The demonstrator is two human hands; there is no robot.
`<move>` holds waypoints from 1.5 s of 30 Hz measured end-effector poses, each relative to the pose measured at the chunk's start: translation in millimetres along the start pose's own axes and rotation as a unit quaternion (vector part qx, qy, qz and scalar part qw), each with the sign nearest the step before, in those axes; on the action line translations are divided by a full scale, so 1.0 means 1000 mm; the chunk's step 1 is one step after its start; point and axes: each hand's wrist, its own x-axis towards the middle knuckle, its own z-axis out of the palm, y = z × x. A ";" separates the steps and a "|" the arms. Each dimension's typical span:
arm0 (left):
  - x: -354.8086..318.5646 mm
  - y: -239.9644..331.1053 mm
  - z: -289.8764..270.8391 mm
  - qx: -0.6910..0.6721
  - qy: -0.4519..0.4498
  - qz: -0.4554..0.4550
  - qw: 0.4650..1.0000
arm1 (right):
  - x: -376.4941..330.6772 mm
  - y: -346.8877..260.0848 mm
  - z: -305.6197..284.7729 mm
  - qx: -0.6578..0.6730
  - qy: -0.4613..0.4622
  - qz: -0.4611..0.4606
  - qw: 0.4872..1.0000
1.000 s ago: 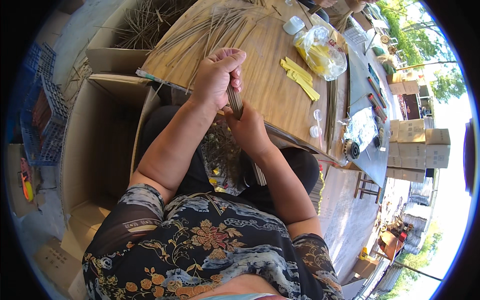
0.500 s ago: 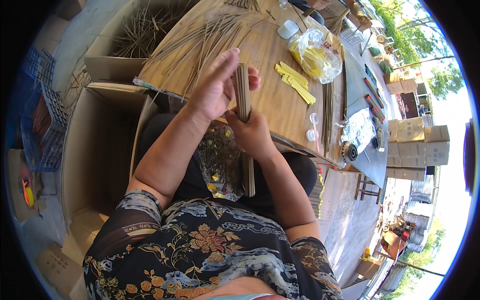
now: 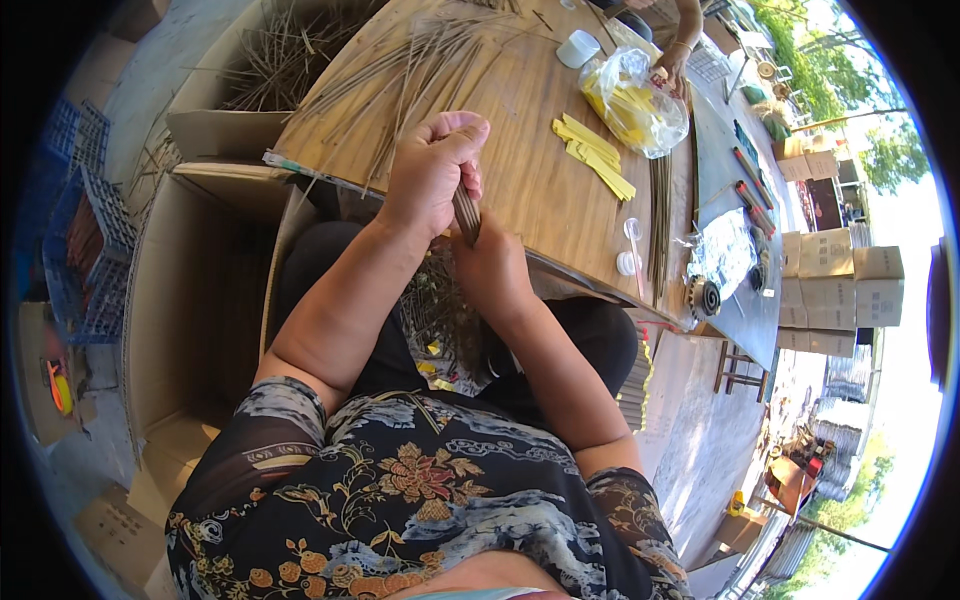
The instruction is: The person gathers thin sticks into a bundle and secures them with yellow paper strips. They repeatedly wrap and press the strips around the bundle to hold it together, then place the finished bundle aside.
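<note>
Left hand [image 3: 437, 165] and right hand [image 3: 491, 265] both clamped round stick bundle [image 3: 467, 216], which ran between them; counter [image 3: 525, 170] just beyond. Bundle looked light, stiff; thin sticks probably snappable, best gripped all round against sliding.

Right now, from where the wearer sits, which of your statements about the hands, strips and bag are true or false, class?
1. The left hand grips a bundle of thin sticks. True.
2. The right hand is off the bundle. False: it is closed around it, nearer the wearer's body.
3. Yellow strips lie on the wooden table. True.
4. Another person's hand is at the clear plastic bag. True.
5. That bag is empty. False: yellow pieces show inside.
</note>
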 end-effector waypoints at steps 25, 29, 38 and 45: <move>-0.012 0.010 0.002 -0.079 -0.175 -0.062 0.980 | -0.001 -0.023 -0.028 0.267 -0.208 0.100 0.936; -0.007 0.002 0.002 -0.031 -0.111 -0.041 0.992 | 0.007 0.009 -0.001 0.135 -0.038 -0.006 0.990; -0.002 0.005 0.004 -0.068 -0.111 0.064 0.989 | 0.008 -0.013 -0.017 0.125 0.006 0.060 0.990; -0.027 -0.023 0.017 0.216 -0.066 0.084 0.971 | 0.010 0.007 -0.015 0.093 0.090 -0.195 0.972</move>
